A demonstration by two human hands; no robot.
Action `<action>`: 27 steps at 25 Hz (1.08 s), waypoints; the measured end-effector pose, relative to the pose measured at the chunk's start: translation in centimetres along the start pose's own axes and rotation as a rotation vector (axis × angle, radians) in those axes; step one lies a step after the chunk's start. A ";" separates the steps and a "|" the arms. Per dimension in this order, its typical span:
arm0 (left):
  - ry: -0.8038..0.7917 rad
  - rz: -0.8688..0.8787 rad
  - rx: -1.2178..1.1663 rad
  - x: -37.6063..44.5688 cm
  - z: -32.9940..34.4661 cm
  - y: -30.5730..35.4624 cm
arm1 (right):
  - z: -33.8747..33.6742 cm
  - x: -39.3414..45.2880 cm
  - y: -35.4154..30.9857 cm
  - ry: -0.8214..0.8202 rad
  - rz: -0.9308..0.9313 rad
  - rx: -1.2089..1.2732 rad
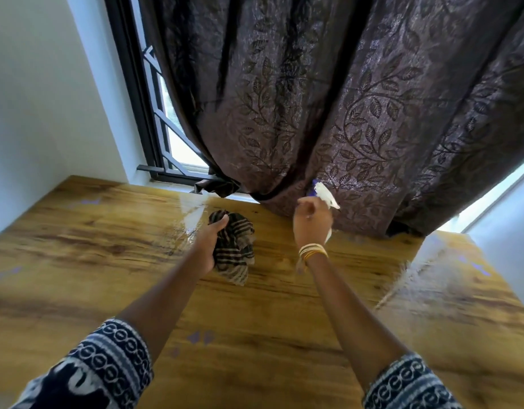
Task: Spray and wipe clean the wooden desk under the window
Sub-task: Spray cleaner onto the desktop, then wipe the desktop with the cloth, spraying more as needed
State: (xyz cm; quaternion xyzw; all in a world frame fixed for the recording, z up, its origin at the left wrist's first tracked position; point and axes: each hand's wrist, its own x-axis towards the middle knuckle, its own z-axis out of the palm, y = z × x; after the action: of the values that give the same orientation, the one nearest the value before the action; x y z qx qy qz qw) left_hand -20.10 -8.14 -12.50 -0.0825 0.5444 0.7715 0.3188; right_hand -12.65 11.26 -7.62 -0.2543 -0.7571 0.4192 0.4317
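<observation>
The wooden desk [77, 246] fills the lower half of the head view, below a window. My left hand [209, 246] grips a crumpled dark striped cloth [235, 246] that rests on the desk near its far edge. My right hand [312, 222], with gold bangles on the wrist, is closed around a white spray bottle [327, 194]. The bottle's nozzle points away toward the curtain, and its body is mostly hidden by my fingers. A wet, shiny patch [193, 214] shows on the wood just left of the cloth.
A heavy brown leaf-patterned curtain [343, 98] hangs down to the desk's far edge, right behind the bottle. The black window frame [142, 113] and a white wall [42, 113] stand at the left. Bright glare lies on the desk's right part [432, 267].
</observation>
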 end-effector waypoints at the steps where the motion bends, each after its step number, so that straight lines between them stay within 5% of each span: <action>1: 0.010 0.006 0.007 -0.5 -0.3 -0.3 | 0.5 -1.7 -0.9 -0.163 0.038 0.028; 8: 0.170 0.100 -0.047 -6.7 -4.7 -0.8 | 5.0 -12.2 -3.9 -1.213 0.831 0.540; 13: 0.368 0.178 0.046 -12.4 -10.8 -0.6 | 7.5 -16.7 -5.7 -1.439 0.640 0.471; 21: 0.584 0.264 0.278 -15.5 -19.9 1.9 | 13.9 -22.7 -11.2 -1.381 0.667 0.425; 27: 0.672 0.300 0.578 -15.9 -31.3 3.5 | 22.4 -22.4 -14.6 -0.960 -0.307 -0.325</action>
State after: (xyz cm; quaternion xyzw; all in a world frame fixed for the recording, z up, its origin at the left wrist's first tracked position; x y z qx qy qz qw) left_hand -16.55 -43.22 -14.48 -0.1561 0.8160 0.5563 0.0196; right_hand -21.28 -22.35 -11.25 0.0167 -0.9533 0.2977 0.0479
